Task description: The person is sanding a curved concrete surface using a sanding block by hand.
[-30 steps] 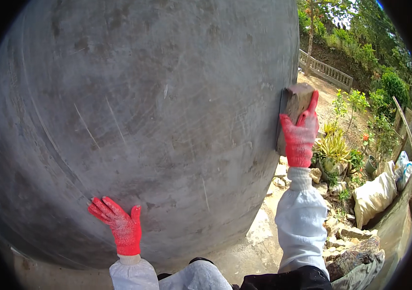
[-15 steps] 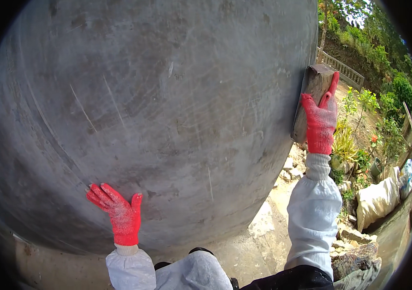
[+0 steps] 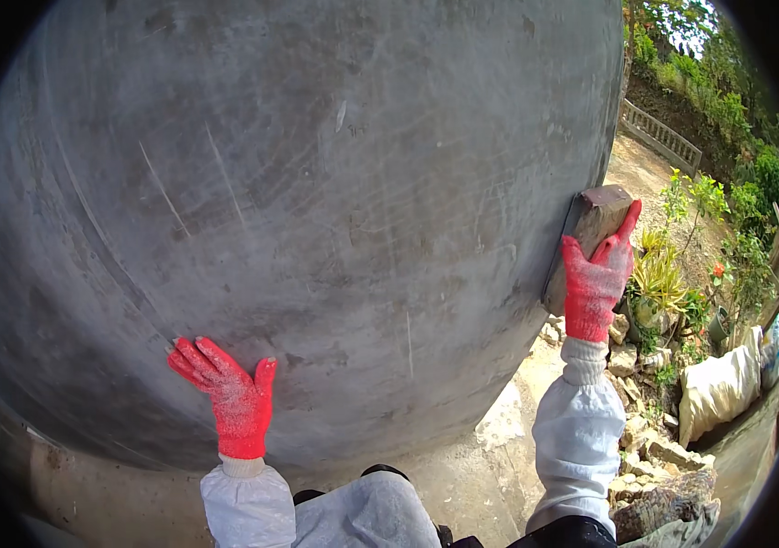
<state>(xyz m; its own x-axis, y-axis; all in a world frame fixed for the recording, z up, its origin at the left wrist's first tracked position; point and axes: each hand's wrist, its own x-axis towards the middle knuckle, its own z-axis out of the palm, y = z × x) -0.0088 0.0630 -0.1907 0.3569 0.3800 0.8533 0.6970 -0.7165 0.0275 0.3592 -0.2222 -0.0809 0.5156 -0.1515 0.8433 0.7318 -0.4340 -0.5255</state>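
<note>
A large, rounded grey cement surface (image 3: pixel 316 201), streaked and scratched, fills most of the view. My left hand (image 3: pixel 235 397), in a red glove dusted with pale powder, lies flat on its lower part with the fingers spread. At the right edge of the curve, my right hand (image 3: pixel 598 283), gloved the same way, grips a wooden block (image 3: pixel 590 224). The block stands nearly upright, with its dark flat face against the cement. Thumb and fingers wrap its lower half; part of the grip is hidden behind the glove.
Broken stones (image 3: pixel 650 447) lie to the right, below a pale sack (image 3: pixel 718 393). Leafy plants (image 3: pixel 659 274) grow beyond my right hand. A low balustrade (image 3: pixel 662 135) crosses the far slope. Concrete ground (image 3: pixel 462 475) runs beneath the curved surface.
My right hand and the wooden block have moved down along the edge of the cement surface. My left hand stays nearly in place. The view has shifted slightly.
</note>
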